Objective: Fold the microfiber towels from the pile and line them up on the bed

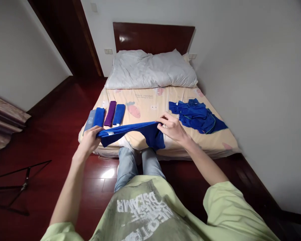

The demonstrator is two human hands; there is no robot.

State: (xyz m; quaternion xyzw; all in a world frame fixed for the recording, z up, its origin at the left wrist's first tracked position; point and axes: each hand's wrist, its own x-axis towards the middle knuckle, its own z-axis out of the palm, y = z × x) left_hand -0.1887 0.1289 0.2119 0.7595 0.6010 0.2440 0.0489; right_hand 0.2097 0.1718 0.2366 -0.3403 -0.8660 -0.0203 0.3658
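Observation:
A blue towel hangs stretched between my hands above the foot of the bed. My left hand is closed on its left end. My right hand pinches its right end, and a loose part of the cloth droops below it. Several folded towels, blue, purple and grey-blue, lie side by side on the sheet just beyond my left hand. A heap of unfolded blue towels lies on the sheet to the right of my right hand.
White pillows rest against the dark wooden headboard. A white wall runs close along the bed's right side. Dark red wood floor lies to the left, with a black stand on it. An open doorway is at the back left.

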